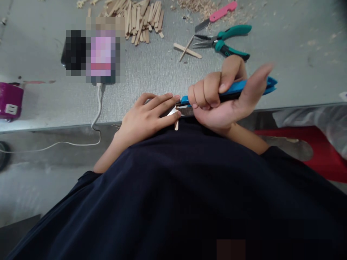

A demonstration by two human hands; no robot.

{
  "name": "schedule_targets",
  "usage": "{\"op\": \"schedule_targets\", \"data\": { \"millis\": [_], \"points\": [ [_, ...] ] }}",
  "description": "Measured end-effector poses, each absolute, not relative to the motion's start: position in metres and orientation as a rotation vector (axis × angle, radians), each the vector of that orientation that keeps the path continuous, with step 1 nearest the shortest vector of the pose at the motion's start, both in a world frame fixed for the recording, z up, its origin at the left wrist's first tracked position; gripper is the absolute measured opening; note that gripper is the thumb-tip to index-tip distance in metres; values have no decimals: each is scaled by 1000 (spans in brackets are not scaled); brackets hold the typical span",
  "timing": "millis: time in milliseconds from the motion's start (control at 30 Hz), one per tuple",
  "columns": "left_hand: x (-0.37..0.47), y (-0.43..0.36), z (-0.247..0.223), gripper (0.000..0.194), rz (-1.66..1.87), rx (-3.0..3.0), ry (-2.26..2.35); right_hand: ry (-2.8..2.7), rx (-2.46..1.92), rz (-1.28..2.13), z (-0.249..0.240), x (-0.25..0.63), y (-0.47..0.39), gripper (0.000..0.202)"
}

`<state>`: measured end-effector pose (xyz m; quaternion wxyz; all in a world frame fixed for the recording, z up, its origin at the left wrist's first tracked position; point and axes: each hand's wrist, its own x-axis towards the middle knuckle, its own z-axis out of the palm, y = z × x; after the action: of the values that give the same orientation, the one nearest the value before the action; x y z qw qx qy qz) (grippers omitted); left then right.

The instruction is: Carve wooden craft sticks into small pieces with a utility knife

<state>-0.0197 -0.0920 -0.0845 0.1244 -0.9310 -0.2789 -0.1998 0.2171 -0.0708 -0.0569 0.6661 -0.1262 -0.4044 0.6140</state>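
My left hand (149, 113) lies at the table's front edge, its fingertips and thumb pressed at a small wooden craft stick (176, 125), whose rounded end sticks out over the edge. Most of that stick is hidden. My right hand (222, 88) is wrapped round a blue-and-black handled tool (235, 87), thumb stretched along it. The tool's narrow front end meets the stick close to my left fingertips. Its exact kind is hidden by my fingers. Farther back, two craft sticks (191, 51) lie crossed beside teal-handled needle-nose pliers (222, 40).
A pile of craft sticks (143, 18) lies at the back, near wood shavings (199, 5) and a pink-handled knife (222, 12). Left of them are a blurred phone (101, 54) with a white cable (99, 104), a black object (74, 52) and a purple box (10, 99). A red stool (322, 148) stands below right.
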Motion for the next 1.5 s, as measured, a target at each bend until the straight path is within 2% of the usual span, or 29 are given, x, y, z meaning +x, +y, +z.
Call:
{"op": "schedule_targets", "data": {
  "millis": [267, 833, 1400, 1500],
  "points": [
    [-20, -91, -87, 27, -593, -2690, -791, -905, -303, 1415, -57, 219, -70, 82],
    [-20, -92, -85, 35, -547, -2714, -836, -1060, -235, 1448, -57, 225, -69, 80],
    [-22, -87, -86, 33, -525, -2722, -789, -1160, -324, 1455, -56, 233, -67, 73],
    [-23, -88, -88, 39, -505, -2732, -860, -1109, -319, 1425, -58, 231, -66, 74]
  ]
}}
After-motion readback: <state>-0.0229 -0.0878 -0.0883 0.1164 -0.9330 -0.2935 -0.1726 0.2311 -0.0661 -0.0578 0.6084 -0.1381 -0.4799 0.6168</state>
